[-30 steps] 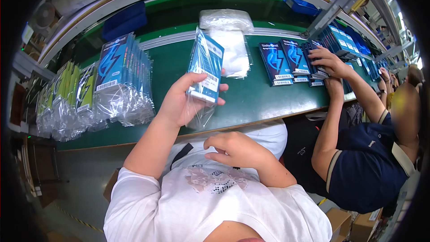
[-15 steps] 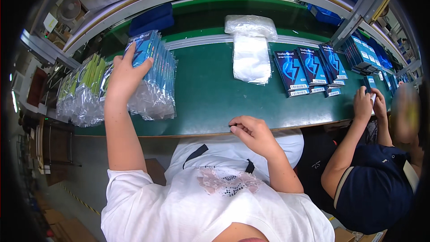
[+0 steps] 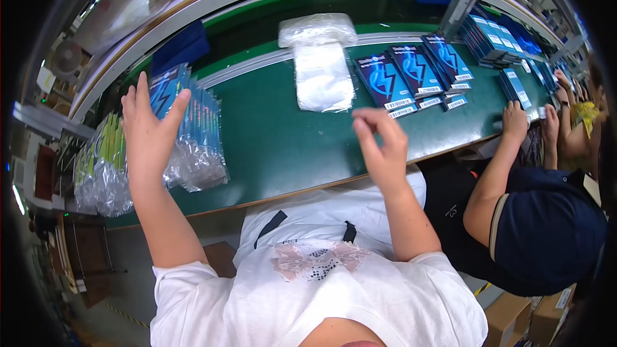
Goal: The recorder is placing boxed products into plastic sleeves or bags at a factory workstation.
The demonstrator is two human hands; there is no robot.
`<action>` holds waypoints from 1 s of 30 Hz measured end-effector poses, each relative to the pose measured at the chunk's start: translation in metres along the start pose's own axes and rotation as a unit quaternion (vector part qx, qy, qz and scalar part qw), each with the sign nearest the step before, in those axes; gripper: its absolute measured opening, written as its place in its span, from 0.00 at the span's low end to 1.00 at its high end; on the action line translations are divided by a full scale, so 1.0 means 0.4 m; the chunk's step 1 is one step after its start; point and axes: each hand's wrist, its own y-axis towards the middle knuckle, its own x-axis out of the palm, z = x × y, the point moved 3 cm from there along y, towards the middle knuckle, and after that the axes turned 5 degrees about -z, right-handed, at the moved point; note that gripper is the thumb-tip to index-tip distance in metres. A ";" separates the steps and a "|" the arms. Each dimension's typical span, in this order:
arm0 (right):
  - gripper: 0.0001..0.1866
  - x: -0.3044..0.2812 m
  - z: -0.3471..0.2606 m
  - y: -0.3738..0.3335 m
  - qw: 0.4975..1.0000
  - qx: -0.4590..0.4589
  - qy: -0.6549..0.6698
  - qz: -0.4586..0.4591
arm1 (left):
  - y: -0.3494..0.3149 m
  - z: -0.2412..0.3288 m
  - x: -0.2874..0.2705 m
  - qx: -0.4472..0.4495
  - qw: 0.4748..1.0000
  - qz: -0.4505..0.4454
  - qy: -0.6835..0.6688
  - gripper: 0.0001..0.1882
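My left hand [image 3: 153, 132] is spread wide in front of the bagged blue boxes [image 3: 200, 119] at the left end of the green counter [image 3: 276, 148]; it grasps nothing that I can see, though I cannot tell whether the fingers brush the plastic. My right hand [image 3: 385, 148] hangs near the counter's front edge, half curled and slightly blurred, with no object showing in it. The step in hand, I judge, is at the bagged row: spread fingers suit letting go or steadying more than lifting. A grip on a loose box would call for my right thumb and fingers to part further.

The loose blue boxes [image 3: 418, 71] sit right of the counter's middle, flat and sharp-cornered, in three overlapping rows with smooth printed fronts. Toward the far edge lies a pile of clear bags [image 3: 323, 80], thin and shiny, its back end bunched thick. The bagged boxes stand packed side by side, their loose plastic crumpling toward the front edge, next to bagged green packs [image 3: 106, 148] at the left corner. The bags look slippery; the boxes, stiff.
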 end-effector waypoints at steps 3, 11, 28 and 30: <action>0.17 -0.061 0.031 0.084 0.967 -0.089 -0.235 0.035 | -0.045 0.137 -0.038 0.170 0.967 0.027 -0.189 0.29; 0.27 -0.046 0.074 0.055 0.900 0.122 -0.407 -0.092 | -0.142 0.306 0.249 0.325 0.895 -0.161 -0.261 0.17; 0.36 -0.105 -0.001 0.024 0.885 0.183 -0.395 -0.163 | -0.098 0.317 0.379 0.299 0.868 -0.138 -0.371 0.11; 0.39 -0.101 -0.036 0.021 0.931 0.163 -0.313 -0.095 | -0.099 0.316 0.371 0.287 0.862 -0.120 -0.399 0.11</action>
